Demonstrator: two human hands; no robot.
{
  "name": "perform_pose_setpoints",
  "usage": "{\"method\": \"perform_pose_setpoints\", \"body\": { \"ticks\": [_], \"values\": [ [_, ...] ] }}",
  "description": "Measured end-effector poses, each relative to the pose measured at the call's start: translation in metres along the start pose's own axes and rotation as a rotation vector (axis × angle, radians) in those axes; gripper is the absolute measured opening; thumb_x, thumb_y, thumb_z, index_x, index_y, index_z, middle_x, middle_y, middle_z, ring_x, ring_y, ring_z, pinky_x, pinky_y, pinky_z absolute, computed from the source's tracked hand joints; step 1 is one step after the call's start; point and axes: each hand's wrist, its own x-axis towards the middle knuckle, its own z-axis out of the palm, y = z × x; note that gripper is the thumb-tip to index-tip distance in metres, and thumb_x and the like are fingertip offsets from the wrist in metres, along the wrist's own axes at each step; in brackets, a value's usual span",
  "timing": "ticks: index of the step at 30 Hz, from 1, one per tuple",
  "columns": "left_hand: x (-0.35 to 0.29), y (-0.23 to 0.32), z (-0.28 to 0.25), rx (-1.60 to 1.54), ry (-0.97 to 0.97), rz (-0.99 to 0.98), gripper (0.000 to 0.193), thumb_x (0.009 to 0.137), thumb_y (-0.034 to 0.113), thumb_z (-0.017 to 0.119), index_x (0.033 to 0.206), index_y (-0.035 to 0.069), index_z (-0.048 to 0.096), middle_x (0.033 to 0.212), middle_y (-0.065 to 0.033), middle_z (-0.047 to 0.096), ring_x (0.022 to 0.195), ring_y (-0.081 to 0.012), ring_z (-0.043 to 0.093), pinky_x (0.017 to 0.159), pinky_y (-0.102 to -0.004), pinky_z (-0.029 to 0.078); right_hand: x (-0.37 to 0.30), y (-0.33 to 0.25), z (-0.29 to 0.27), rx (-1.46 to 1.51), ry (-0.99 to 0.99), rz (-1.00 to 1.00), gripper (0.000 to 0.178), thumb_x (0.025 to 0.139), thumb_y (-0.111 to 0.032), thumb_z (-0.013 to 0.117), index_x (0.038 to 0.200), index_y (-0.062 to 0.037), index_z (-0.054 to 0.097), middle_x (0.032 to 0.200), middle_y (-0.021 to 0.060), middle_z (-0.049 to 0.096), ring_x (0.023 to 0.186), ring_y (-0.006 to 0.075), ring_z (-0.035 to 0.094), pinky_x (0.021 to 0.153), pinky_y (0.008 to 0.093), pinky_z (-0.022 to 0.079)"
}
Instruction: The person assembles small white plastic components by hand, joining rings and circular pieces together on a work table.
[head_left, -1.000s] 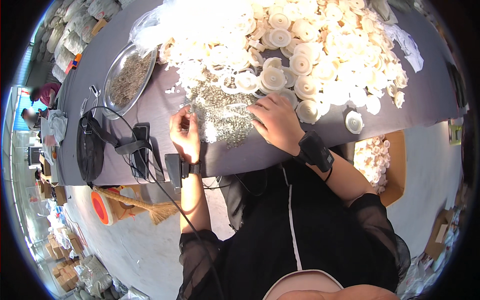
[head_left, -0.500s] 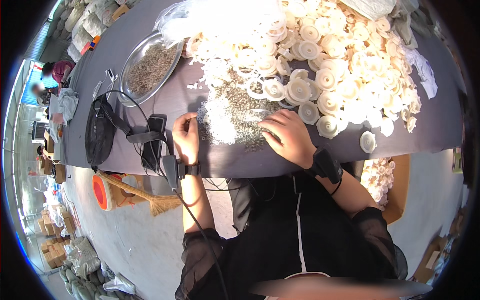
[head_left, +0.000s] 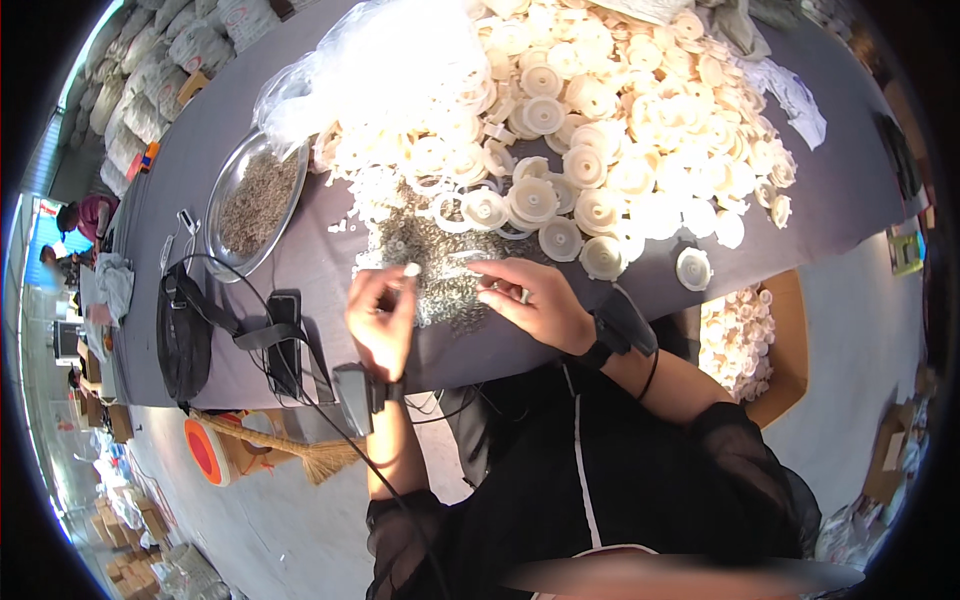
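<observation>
- We find the left hand (head_left: 380,322) pinching a small white piece (head_left: 411,269) between thumb and forefinger, raised near the small metal parts (head_left: 470,246).
- We note the right hand (head_left: 545,304) partly curled opposite, a small pale piece (head_left: 525,296) among its fingers; we cannot tell how firmly it is gripped.
- We record pale plastic wheels (head_left: 602,257) heaped beyond both hands.
- We see a round metal tray (head_left: 213,225) of small parts farther left on the grey-covered table (head_left: 328,268).
- We log an open carton (head_left: 790,345) of pale pieces below the table's right edge.
</observation>
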Motion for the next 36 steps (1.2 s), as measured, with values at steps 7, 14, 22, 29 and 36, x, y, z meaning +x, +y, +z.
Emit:
{"method": "perform_pose_setpoints", "body": {
  "ticks": [7,14,22,29,36],
  "values": [
    [-0.021,0.042,0.043,-0.363,-0.130,-0.001,0.017,0.074,-0.005,0.065,0.090,0.001,0.062,0.078,-0.0039,0.055,0.062,-0.0073,0.049,0.054,-0.0205,0.042,-0.007,0.009,-0.006,0.574,0.011,0.277,0.020,0.085,-0.002,0.057,0.104,0.0024,0.058,0.086,0.0043,0.062,0.072,0.0070,0.057,0.066,0.0197,0.047],
    [-0.033,0.045,0.073,-1.301,-0.030,-0.558,0.018,0.083,0.002,0.060,0.101,0.004,0.059,0.085,-0.0064,0.062,0.067,-0.0118,0.058,0.061,-0.0235,0.049,-0.024,0.001,-0.019,0.920,0.025,0.289,0.017,0.083,0.003,0.056,0.100,0.0020,0.057,0.086,0.0052,0.062,0.077,0.0091,0.059,0.069,0.0221,0.048],
    [-0.041,0.055,0.079,-1.130,-0.040,-0.562,0.019,0.082,0.006,0.062,0.101,0.004,0.063,0.088,-0.0087,0.065,0.073,-0.0142,0.060,0.066,-0.0272,0.050,-0.028,0.005,-0.025,0.950,0.071,0.289,0.010,0.083,0.003,0.057,0.092,0.0004,0.058,0.088,0.0054,0.062,0.077,0.0104,0.060,0.067,0.0218,0.048],
    [-0.040,0.068,0.077,-1.090,0.004,-0.597,0.017,0.082,0.005,0.062,0.098,-0.001,0.063,0.087,-0.0092,0.065,0.076,-0.0121,0.059,0.073,-0.0246,0.046,-0.028,0.004,-0.026,0.938,0.043,0.332,0.011,0.082,0.002,0.058,0.092,0.0000,0.056,0.088,0.0070,0.062,0.075,0.0113,0.061,0.067,0.0227,0.050],
    [-0.042,0.062,0.078,-1.124,-0.036,-0.569,0.020,0.087,0.010,0.057,0.103,-0.002,0.062,0.090,-0.0061,0.063,0.071,-0.0090,0.054,0.072,-0.0218,0.044,-0.030,0.011,-0.027,0.932,0.068,0.307,0.008,0.082,0.000,0.059,0.090,0.0004,0.055,0.086,0.0096,0.064,0.074,0.0121,0.062,0.065,0.0234,0.051]
  ]
}}
